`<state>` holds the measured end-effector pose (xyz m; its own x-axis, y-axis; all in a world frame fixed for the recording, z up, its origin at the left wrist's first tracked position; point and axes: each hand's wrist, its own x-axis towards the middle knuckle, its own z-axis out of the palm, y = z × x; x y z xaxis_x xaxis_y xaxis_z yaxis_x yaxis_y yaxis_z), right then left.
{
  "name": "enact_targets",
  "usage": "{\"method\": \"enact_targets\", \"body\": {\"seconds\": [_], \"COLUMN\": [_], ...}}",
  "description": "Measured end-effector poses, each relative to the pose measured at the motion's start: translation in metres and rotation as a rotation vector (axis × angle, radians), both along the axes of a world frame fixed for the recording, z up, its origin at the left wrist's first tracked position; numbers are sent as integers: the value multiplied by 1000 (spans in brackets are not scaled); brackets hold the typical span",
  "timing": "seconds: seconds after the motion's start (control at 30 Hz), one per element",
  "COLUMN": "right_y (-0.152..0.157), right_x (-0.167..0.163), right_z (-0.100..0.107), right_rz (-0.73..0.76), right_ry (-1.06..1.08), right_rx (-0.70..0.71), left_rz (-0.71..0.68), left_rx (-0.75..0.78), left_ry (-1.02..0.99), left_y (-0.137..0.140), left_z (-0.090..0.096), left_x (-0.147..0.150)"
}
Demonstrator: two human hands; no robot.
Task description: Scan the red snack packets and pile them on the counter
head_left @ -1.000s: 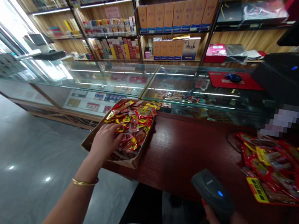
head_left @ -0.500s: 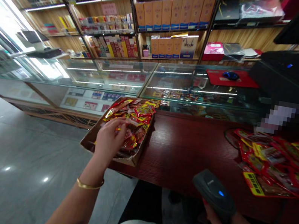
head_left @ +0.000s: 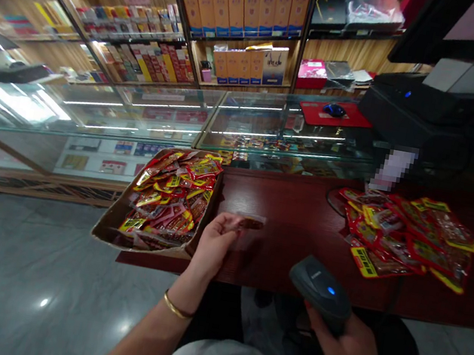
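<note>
My left hand (head_left: pixel 218 241) is closed in a pinch on a small clear snack packet (head_left: pixel 251 224) with brown contents, held over the dark red wooden table (head_left: pixel 278 202). To its left stands an open cardboard box (head_left: pixel 109 223) filled with red and yellow snack packets (head_left: pixel 170 196). My right hand (head_left: pixel 349 348) is wrapped round a black barcode scanner (head_left: pixel 322 292) with a blue light, held near the table's front edge. A loose pile of similar packets (head_left: pixel 409 236) lies on the right part of the table.
Behind the table runs a glass display counter (head_left: pixel 175 110) bearing a computer mouse (head_left: pixel 334 110) on a red mat (head_left: pixel 306 113). Black equipment (head_left: pixel 419 120) and a monitor (head_left: pixel 429 34) stand at the right. Shelves of boxes (head_left: pixel 251 10) line the wall.
My left hand has come out of the box and moved right, with a small packet in its fingers. My right hand still holds the scanner. The view has turned a little to the right.
</note>
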<state>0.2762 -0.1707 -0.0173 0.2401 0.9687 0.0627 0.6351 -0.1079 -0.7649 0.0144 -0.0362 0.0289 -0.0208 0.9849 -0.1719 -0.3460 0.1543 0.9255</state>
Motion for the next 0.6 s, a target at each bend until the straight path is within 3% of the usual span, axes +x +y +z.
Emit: {"method": "enact_targets", "body": {"seconds": [0.13, 0.23, 0.47, 0.6], "right_y": [-2, -1, 3, 7], "right_x": [3, 1, -8, -11], "right_z": [1, 3, 1, 6], "right_rz": [0, -10, 14, 34], "right_ry": [8, 27, 36, 47], "right_rx": [0, 3, -5, -3], "left_rz": [-57, -93, -156, -135], "left_rx": [117, 96, -127, -75], "left_ry": [371, 449, 290, 473], "left_y": [1, 1, 2, 3], "left_z": [-40, -58, -60, -61], "left_x": [2, -5, -14, -11]}}
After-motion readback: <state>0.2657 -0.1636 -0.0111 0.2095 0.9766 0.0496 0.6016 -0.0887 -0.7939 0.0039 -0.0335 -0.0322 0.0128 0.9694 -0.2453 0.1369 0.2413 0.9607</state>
